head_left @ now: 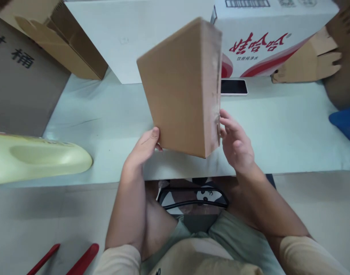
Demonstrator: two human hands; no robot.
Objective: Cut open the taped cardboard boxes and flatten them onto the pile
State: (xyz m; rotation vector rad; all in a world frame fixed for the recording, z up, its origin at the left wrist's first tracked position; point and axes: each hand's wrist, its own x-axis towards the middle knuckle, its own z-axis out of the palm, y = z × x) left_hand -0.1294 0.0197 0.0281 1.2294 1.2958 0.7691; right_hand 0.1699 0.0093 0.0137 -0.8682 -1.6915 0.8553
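A brown cardboard box [177,91] is held up, tilted, above the pale green table near its front edge. My left hand [144,147] grips its lower left corner, thumb on the large face and the other fingers behind it. On the other side, my right hand [236,143] has its fingertips against the narrow right side, which looks worn, with the fingers partly curled and the palm turned up. The far side of the box is hidden, and so are some fingertips behind it.
A phone [234,87] lies behind the box, before a white carton with red print [257,46]. A large white box [106,38] stands at the back. A yellow-green bottle [43,158] lies left, a blue object [346,124] right. Opened cardboard boxes stand at both back corners.
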